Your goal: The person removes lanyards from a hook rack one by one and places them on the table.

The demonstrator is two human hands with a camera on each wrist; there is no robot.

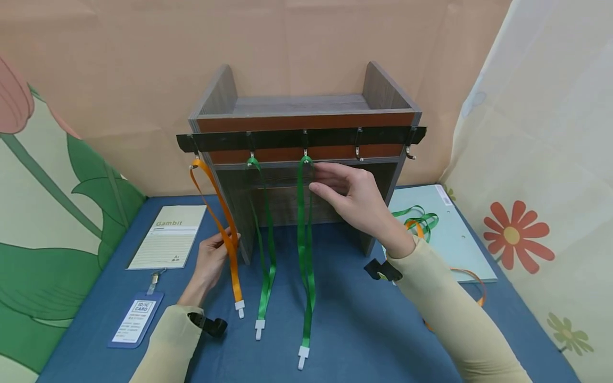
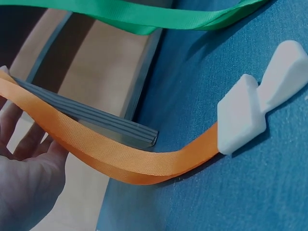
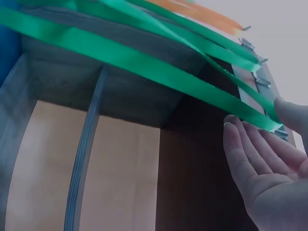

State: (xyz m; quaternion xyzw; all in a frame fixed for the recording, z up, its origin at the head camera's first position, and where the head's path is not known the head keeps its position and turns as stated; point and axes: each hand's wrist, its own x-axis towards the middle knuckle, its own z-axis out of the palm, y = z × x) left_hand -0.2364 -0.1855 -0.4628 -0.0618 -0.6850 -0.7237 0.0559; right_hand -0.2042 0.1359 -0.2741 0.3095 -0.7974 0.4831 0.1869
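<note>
An orange lanyard (image 1: 233, 255) hangs from the leftmost hook, and two green lanyards (image 1: 271, 250) (image 1: 306, 255) hang from the second and third hooks. My right hand (image 1: 356, 199) is raised beside the top of the third-hook lanyard, thumb and fingers apart; in the right wrist view the strap's looped end (image 3: 269, 124) lies close to the fingertips, contact unclear. My left hand (image 1: 210, 263) is by the shelf's left leg, behind the orange strap. In the left wrist view its loosely bent fingers are partly covered by that strap (image 2: 120, 156).
A grey wooden shelf (image 1: 306, 119) carries a black hook rail (image 1: 278, 139); its two rightmost hooks hold nothing. On the blue table (image 1: 354, 330), a Gambit notepad (image 1: 167, 239) and blue ID card (image 1: 136, 319) lie left. Right lies a pale folder (image 1: 464, 239) with loose green and orange lanyards (image 1: 423, 219).
</note>
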